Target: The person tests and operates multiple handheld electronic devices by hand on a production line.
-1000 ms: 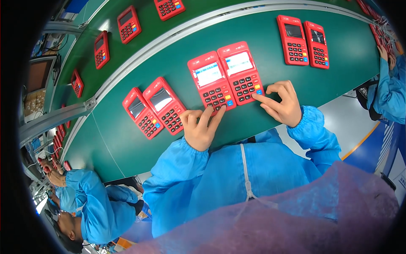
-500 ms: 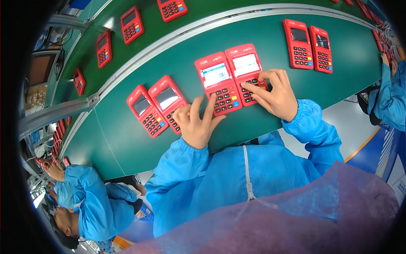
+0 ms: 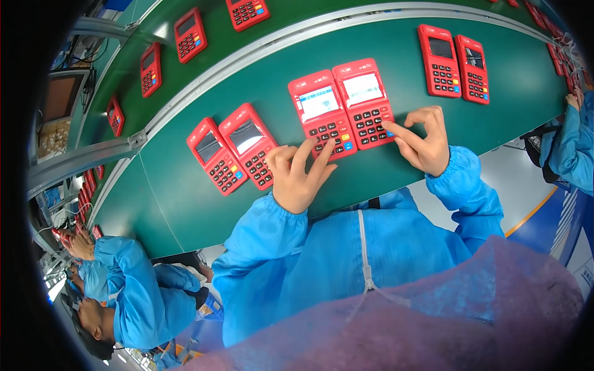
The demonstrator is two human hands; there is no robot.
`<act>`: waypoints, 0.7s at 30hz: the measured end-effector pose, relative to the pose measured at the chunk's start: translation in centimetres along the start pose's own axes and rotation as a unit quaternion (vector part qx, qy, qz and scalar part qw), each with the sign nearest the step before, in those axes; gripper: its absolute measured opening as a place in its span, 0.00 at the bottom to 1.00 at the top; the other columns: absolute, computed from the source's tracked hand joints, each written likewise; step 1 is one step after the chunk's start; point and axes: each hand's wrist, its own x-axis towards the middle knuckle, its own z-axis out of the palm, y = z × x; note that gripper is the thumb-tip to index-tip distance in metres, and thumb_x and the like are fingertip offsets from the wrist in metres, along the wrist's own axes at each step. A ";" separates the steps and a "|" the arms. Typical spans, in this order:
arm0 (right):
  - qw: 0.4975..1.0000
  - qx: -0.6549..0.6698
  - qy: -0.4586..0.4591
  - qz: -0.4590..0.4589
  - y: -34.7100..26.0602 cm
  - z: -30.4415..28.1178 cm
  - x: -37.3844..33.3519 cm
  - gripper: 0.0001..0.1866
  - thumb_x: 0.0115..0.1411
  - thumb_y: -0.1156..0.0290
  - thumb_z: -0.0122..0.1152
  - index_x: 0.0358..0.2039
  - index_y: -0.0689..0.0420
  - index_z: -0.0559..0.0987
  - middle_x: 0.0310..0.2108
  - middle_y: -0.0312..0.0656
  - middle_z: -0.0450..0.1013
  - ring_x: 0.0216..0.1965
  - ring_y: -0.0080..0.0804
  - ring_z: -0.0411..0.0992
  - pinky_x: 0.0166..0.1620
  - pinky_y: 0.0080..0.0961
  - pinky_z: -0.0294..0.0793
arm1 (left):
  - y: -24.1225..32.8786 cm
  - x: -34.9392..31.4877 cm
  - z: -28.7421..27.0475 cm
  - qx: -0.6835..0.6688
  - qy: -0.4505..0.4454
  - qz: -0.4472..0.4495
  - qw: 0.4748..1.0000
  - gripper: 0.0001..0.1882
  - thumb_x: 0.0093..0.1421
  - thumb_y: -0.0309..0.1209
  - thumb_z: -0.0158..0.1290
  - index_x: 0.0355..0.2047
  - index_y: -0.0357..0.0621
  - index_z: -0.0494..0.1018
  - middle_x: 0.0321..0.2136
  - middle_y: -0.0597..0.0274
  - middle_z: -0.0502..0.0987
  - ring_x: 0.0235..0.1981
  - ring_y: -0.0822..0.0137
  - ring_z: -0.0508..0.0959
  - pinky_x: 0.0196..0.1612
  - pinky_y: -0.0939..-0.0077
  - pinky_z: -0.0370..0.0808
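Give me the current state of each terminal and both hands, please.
Centre-left payment terminal: face up, screen lit.
Centre-right payment terminal: face up, screen lit.
Left pair's outer terminal: face up, screen dark.
Left pair's inner terminal: face up, glare across screen.
Right pair's inner terminal: face up, screen dark.
Right pair's outer terminal: face up, screen dark.
Left hand: fingers spread, at centre-left keypad.
Right hand: index extended, at centre-right keypad.

On table (image 3: 383, 170), ctr terminals (image 3: 337, 117) lie btwn L pair (image 3: 242, 145) & R pair (image 3: 447, 67), rail (image 3: 346, 15) behind.
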 end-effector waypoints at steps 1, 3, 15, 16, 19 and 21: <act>1.000 -0.002 -0.002 0.005 0.2 -0.1 -0.4 0.21 0.46 0.71 0.63 0.44 0.48 0.78 0.32 0.38 0.63 0.37 0.34 0.62 0.41 0.31 0.63 | -0.1 0.1 0.1 0.007 0.016 0.019 1.000 0.24 0.43 0.38 0.63 0.44 0.58 0.75 0.44 0.67 0.66 0.38 0.64 0.62 0.45 0.63 0.61; 1.000 -0.011 -0.006 -0.002 0.3 -0.1 -0.6 0.20 0.46 0.71 0.63 0.44 0.48 0.78 0.32 0.38 0.63 0.37 0.33 0.62 0.40 0.31 0.63 | -0.1 0.3 0.3 0.015 0.012 0.024 1.000 0.23 0.43 0.37 0.63 0.43 0.58 0.76 0.44 0.67 0.66 0.38 0.64 0.62 0.45 0.63 0.61; 0.999 -0.002 -0.032 -0.011 0.3 -0.1 0.2 0.20 0.48 0.71 0.63 0.44 0.48 0.77 0.32 0.38 0.62 0.37 0.34 0.60 0.41 0.31 0.63 | -0.2 0.7 0.3 0.032 -0.011 0.035 0.999 0.26 0.41 0.38 0.64 0.44 0.61 0.75 0.44 0.68 0.66 0.40 0.64 0.62 0.45 0.63 0.61; 0.999 -0.002 -0.031 -0.011 0.3 -0.1 0.3 0.20 0.48 0.71 0.63 0.44 0.48 0.77 0.32 0.38 0.62 0.37 0.34 0.60 0.41 0.31 0.63 | -0.2 0.7 0.4 0.043 -0.009 0.026 0.999 0.28 0.41 0.40 0.63 0.46 0.61 0.74 0.45 0.68 0.66 0.40 0.64 0.62 0.45 0.62 0.61; 0.999 0.000 -0.021 0.043 0.8 0.1 0.4 0.19 0.50 0.70 0.62 0.45 0.48 0.77 0.32 0.39 0.62 0.37 0.35 0.60 0.42 0.31 0.63 | -0.5 1.3 0.2 0.063 -0.026 0.018 0.998 0.30 0.40 0.44 0.63 0.48 0.61 0.72 0.46 0.68 0.64 0.42 0.63 0.62 0.46 0.61 0.61; 0.999 -0.017 -0.018 0.032 0.7 0.2 0.7 0.19 0.50 0.70 0.62 0.45 0.48 0.77 0.32 0.39 0.62 0.38 0.34 0.60 0.42 0.31 0.63 | -0.7 1.5 0.2 0.077 -0.050 0.022 0.996 0.31 0.41 0.47 0.62 0.48 0.61 0.72 0.47 0.67 0.64 0.42 0.62 0.61 0.47 0.59 0.60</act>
